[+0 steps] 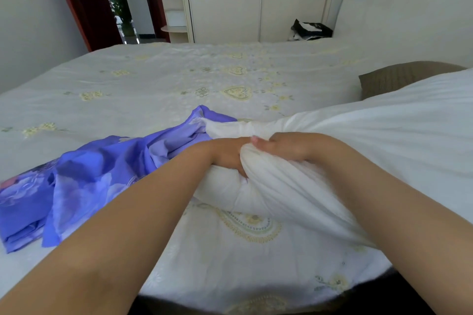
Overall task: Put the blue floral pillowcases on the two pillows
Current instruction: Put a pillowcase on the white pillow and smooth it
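A wide bed (179,77) fills the room, spread with a pale bedsheet (243,245) printed in yellow hearts and small flowers. A brown cushion (391,78) lies near the head of the bed, by the cream headboard (399,7) with its green flower motifs. On the far side of the bed sits a black-and-white bag (311,29). Beyond it stands a wardrobe (258,15) with sliding doors, and beside that a rounded corner shelf (172,2). A dark red door (84,0) stands open at the left, with a leafy potted plant (120,0) visible through the doorway.
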Action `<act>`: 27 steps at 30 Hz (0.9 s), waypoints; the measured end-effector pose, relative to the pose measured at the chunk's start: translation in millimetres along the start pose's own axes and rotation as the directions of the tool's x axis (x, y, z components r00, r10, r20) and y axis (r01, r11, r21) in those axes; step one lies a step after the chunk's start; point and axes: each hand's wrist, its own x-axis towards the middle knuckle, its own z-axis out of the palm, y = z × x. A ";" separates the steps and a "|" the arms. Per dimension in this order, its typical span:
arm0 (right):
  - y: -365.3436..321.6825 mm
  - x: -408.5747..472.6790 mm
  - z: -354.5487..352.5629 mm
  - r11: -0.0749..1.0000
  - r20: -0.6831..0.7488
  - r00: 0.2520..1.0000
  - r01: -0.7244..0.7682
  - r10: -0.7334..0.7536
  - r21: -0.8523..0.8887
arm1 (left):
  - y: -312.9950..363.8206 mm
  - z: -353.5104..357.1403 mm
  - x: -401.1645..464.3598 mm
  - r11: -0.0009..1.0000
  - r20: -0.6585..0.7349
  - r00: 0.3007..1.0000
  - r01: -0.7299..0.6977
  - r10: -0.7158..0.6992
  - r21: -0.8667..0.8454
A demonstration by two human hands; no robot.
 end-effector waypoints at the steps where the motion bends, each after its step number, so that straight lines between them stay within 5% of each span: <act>1: -6.8 -3.2 0.1 0.999 0.013 1.000 -0.008 0.009 -0.045 | -2.1 -0.6 4.5 1.000 -0.002 1.000 0.004 -0.004 0.010; 4: -24.7 -0.6 14.7 0.877 -0.088 0.995 -0.007 -0.040 -0.481 | -7.8 -0.6 12.0 0.995 -0.001 0.996 0.088 -0.088 0.042; 6: -24.7 16.8 12.4 0.823 -0.106 0.994 -0.062 0.003 -0.565 | -12.6 3.4 15.3 0.991 -0.022 0.991 0.133 -0.133 0.007; 12: -4.0 64.5 -12.7 0.817 -0.038 0.999 -0.043 0.027 -0.575 | -14.0 11.1 7.3 0.962 -0.115 0.957 0.272 -0.267 0.035; 17: 8.0 82.5 -12.8 0.954 0.158 0.986 -0.001 0.051 -0.299 | -8.0 14.8 2.4 0.949 -0.189 0.945 0.292 -0.268 0.114; 20: 13.3 79.9 -10.4 0.966 0.179 0.980 0.125 -0.084 -0.227 | -6.5 21.3 1.5 0.950 -0.223 0.937 0.298 -0.270 0.099; 23: 19.2 57.6 -1.7 0.949 0.120 0.968 0.240 -0.219 -0.204 | 6.6 19.2 -4.1 0.903 -0.358 0.915 0.303 -0.186 0.305; 25: 17.3 32.1 5.2 0.917 0.050 0.959 0.280 -0.277 -0.286 | 15.6 14.7 -1.7 0.774 -0.458 0.888 0.260 0.044 0.578; 27: 12.1 6.8 11.6 0.873 -0.055 0.950 0.259 -0.308 -0.413 | 18.8 10.0 1.7 0.722 -0.363 0.914 0.126 0.183 0.680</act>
